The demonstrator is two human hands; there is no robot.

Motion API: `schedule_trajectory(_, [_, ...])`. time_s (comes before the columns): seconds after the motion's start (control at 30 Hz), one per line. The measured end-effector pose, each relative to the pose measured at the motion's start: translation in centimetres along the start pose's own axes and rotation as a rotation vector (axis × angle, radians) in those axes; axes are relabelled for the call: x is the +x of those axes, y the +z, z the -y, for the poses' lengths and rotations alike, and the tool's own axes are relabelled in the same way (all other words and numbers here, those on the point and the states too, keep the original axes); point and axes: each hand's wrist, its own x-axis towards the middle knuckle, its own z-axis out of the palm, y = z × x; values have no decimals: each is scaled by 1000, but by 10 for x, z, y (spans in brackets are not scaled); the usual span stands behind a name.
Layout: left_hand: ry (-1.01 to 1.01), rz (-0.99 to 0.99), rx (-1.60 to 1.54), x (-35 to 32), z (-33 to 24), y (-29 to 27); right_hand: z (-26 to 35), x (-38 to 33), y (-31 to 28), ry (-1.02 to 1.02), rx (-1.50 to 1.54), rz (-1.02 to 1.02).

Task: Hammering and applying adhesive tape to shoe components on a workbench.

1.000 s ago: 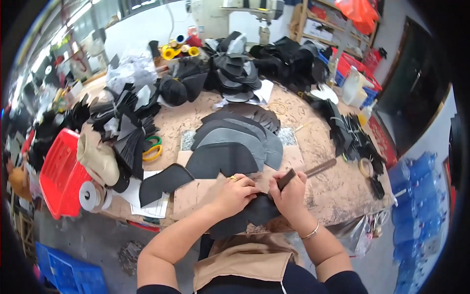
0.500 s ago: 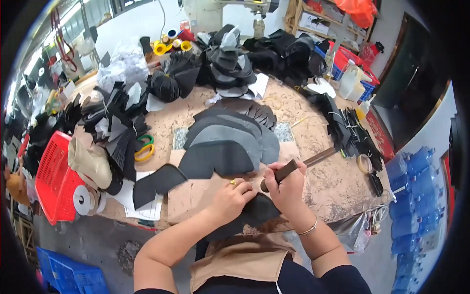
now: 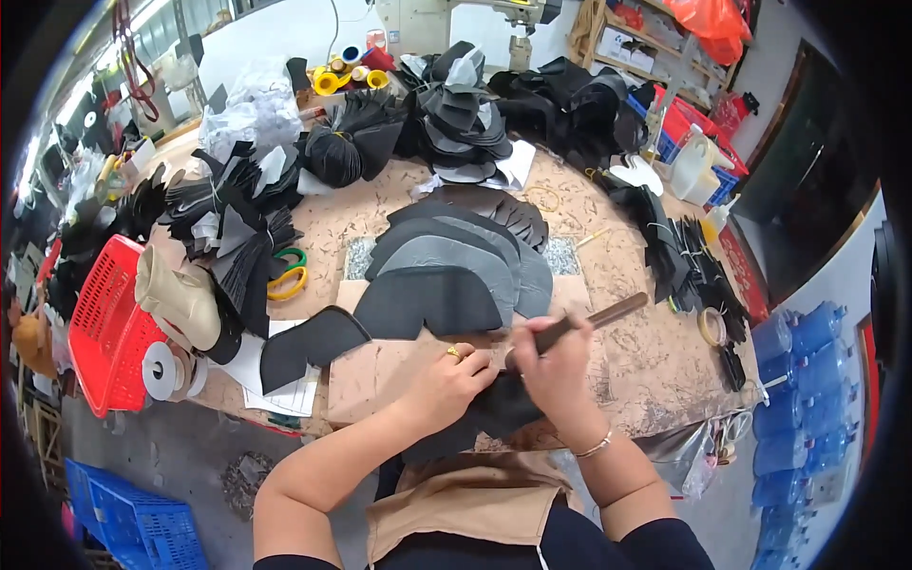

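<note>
Blurred into motion just now above the black, curved, leather-like sheet [image 3: 503,410], with the right hand [image 3: 556,366] closed tightly around a dark brown, bar-shaped tool [image 3: 619,310]; sharply outlined half a second ago. Suggests active tool work at the sheet's upper edge, steadied by the left hand [image 3: 454,378], placed much as before. Lies near the middle of the front edge of the tan, scrap-marked bench [image 3: 655,380], under the left fingertips and just below the right fist. With left fingers curled narrowly; whether pinching or merely pressing, cannot tell. Flanked toward the bench's far edge by a fanned stack of black and grey curved sheets [image 3: 446,261], and toward the left edge by a notched black sheet [image 3: 309,350], partly over white paper [image 3: 294,399].
</note>
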Motion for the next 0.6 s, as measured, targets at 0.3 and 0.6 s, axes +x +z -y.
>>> schedule_trajectory(0.3, [-115, -47, -191, 0, 2, -1, 9, 4, 8, -86, -18, 66])
schedule_trajectory(0.6, [-51, -48, -41, -9, 3, -3, 6, 5, 1, -90, 56, 41])
